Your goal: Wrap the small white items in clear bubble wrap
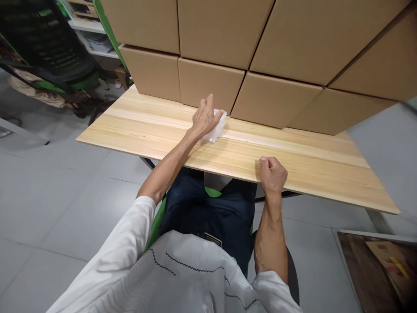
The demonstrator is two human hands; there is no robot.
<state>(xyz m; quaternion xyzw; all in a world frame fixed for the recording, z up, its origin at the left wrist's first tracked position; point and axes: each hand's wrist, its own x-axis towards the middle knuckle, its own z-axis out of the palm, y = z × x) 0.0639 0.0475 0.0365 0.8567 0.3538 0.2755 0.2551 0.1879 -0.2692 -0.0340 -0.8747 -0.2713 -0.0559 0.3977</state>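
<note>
Wooden table point(309, 165); white cloth point(217, 126) half hidden under left hand point(204, 118).

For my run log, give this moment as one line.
left hand: pressing crumpled white cloth on light wooden table | right hand: fisted, empty, at table edge | behind: brown cardboard boxes

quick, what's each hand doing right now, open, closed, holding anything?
Left hand: closed on a white cloth, pressed to the wooden table.
Right hand: closed in a fist at the table's near edge, nothing visible in it.
</note>
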